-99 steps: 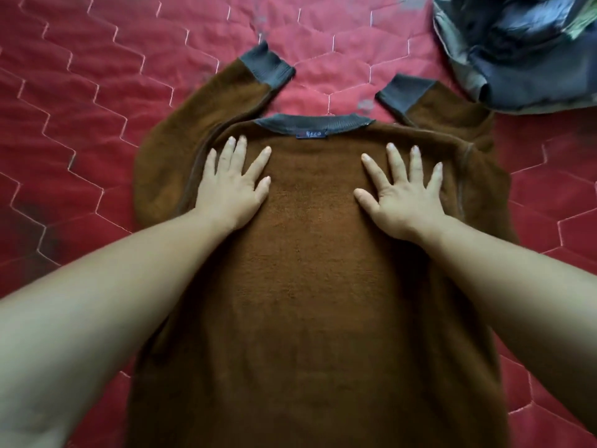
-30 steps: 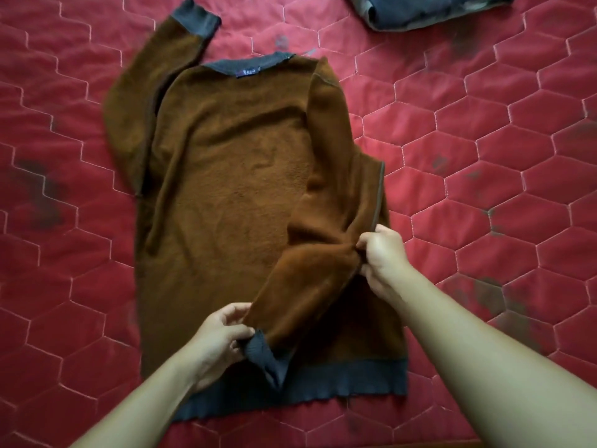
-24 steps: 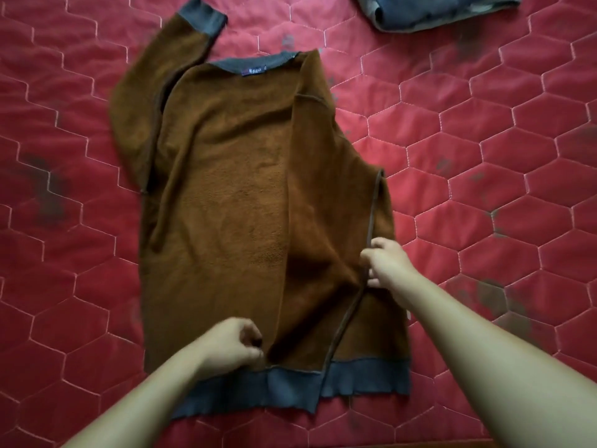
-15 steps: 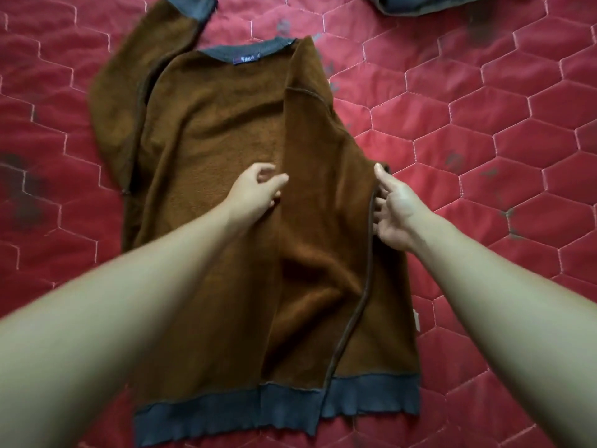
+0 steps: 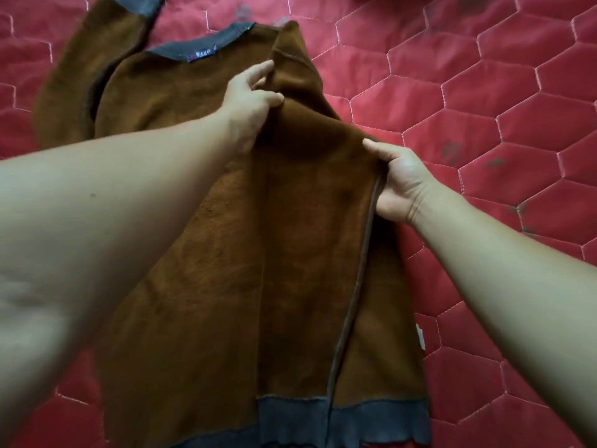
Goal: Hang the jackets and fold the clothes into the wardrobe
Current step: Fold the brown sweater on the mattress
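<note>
**Q:** What are the hands doing?

**A:** The left hand (image 5: 250, 95) pinches a raised fold of a brown sweater (image 5: 200, 253) between thumb and fingers. It is just below the shoulder on the garment's right side. The right hand (image 5: 399, 182) grips the sweater's outer folded edge, lower down and further right. Its thumb lies on top of the cloth and its fingers are tucked underneath, out of sight. The hands are apart, with a slack, shadowed stretch of cloth between them.

**Q:** How does the sweater lie?

**A:** It lies lengthwise on the bed, neck away from the viewer and bottom edge close. Its right side is folded over toward the middle. A dark seam (image 5: 353, 286) runs from the right hand down to the grey hem (image 5: 371, 421). At the far end is a grey collar (image 5: 200, 43) with a small blue label (image 5: 202, 54), its lettering too blurred to read. On the left, one sleeve (image 5: 64, 79) lies spread beside the body, and its grey cuff (image 5: 147, 8) reaches the top edge of the view.

**Q:** What is underneath?

**A:** A red quilt (image 5: 484, 92) stitched in hexagons, with a few dark smudges, shows on both sides of the sweater. Two bare forearms reach in from the lower corners. The left one covers part of the sweater's left side.
</note>
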A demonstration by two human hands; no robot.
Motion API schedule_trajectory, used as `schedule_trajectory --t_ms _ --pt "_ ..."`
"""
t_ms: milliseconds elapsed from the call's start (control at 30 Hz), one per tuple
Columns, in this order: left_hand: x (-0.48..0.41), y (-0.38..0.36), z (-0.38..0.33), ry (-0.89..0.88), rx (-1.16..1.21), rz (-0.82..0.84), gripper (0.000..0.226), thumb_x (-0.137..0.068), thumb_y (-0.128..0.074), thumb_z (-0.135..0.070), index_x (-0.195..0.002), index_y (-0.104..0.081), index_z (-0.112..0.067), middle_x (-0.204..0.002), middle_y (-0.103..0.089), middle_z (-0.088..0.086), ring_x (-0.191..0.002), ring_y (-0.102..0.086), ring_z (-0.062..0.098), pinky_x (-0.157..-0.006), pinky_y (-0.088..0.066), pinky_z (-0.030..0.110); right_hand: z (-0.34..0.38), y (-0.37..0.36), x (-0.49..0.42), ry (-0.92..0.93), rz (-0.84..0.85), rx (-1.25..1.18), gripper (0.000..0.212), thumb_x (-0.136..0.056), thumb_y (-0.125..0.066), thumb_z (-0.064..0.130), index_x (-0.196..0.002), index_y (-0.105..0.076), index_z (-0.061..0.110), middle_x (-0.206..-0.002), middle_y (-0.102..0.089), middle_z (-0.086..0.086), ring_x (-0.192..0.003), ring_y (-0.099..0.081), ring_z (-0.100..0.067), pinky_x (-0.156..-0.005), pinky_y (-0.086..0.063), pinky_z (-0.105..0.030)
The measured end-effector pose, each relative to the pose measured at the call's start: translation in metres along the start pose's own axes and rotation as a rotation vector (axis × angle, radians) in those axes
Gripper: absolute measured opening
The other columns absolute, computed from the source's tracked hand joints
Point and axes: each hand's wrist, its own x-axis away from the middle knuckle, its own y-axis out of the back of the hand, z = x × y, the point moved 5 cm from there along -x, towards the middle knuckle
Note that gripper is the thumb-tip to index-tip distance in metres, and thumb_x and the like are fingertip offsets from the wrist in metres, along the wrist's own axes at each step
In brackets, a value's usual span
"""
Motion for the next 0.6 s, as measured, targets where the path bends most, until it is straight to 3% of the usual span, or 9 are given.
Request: schedule_trajectory --t_ms 33,100,233,300,433,600 --pt "0.009 -0.002 0.007 0.017 0.028 0.014 0.068 -0.084 -0.069 -0.004 -0.145 -0.051 -0.028 -0.136 -0.059 -0.001 -0.113 -0.066 0.014 -0.083 -0.058 0.025 -0.003 0.0 0.001 -0.016 -0.003 0.026 0.026 -0.099 -0.055 0.021 -0.112 -0.072 0.006 -0.116 -0.074 -0.015 -0.106 -0.073 -0.029 -0.091 -0.054 -0.046" --pt "0.034 0.003 0.023 0.055 0.12 0.002 0.071 -0.09 -0.071 -0.008 -0.151 -0.04 -0.03 -0.135 -0.056 -0.004 -0.114 -0.065 0.014 -0.079 -0.058 0.026 -0.012 0.004 0.007 -0.054 0.014 0.031 0.031 -0.098 -0.057 0.022 -0.122 -0.069 0.006 -0.121 -0.073 -0.014 -0.111 -0.071 -0.029 -0.095 -0.053 -0.046" --pt "0.105 0.029 0.068 0.195 0.283 -0.015 0.058 -0.086 -0.076 -0.011 -0.136 -0.053 -0.027 -0.127 -0.067 0.006 -0.112 -0.068 0.02 -0.083 -0.06 0.042 -0.045 0.025 0.031 -0.15 0.043 0.004 0.033 -0.1 -0.054 0.023 -0.125 -0.067 0.007 -0.116 -0.074 -0.011 -0.106 -0.072 -0.025 -0.098 -0.054 -0.043" --pt "0.146 0.038 0.092 0.268 0.244 -0.001 0.045 -0.088 -0.073 -0.006 -0.127 -0.06 -0.023 -0.12 -0.069 0.003 -0.108 -0.069 0.015 -0.08 -0.06 0.043 -0.064 0.034 0.046 -0.168 0.044 0.054 0.03 -0.097 -0.058 0.022 -0.124 -0.066 0.013 -0.109 -0.074 -0.008 -0.098 -0.071 -0.023 -0.1 -0.053 -0.042" --pt "0.235 0.038 0.134 0.416 0.081 0.183 0.036 -0.089 -0.073 -0.006 -0.118 -0.063 -0.026 -0.105 -0.073 -0.003 -0.097 -0.072 0.014 -0.066 -0.056 0.029 -0.115 0.048 0.085 -0.281 0.032 0.201 0.031 -0.087 -0.067 0.019 -0.117 -0.065 0.015 -0.114 -0.071 -0.013 -0.097 -0.071 -0.024 -0.092 -0.059 -0.044" --pt "0.312 0.04 0.175 0.495 -0.057 0.317 0.028 -0.094 -0.066 -0.005 -0.117 -0.062 -0.02 -0.108 -0.076 -0.001 -0.09 -0.072 0.009 -0.057 -0.048 0.021 -0.187 0.063 0.136 -0.442 0.002 0.365 0.022 -0.092 -0.066 0.011 -0.113 -0.068 0.015 -0.118 -0.073 -0.014 -0.103 -0.07 -0.026 -0.092 -0.057 -0.042"
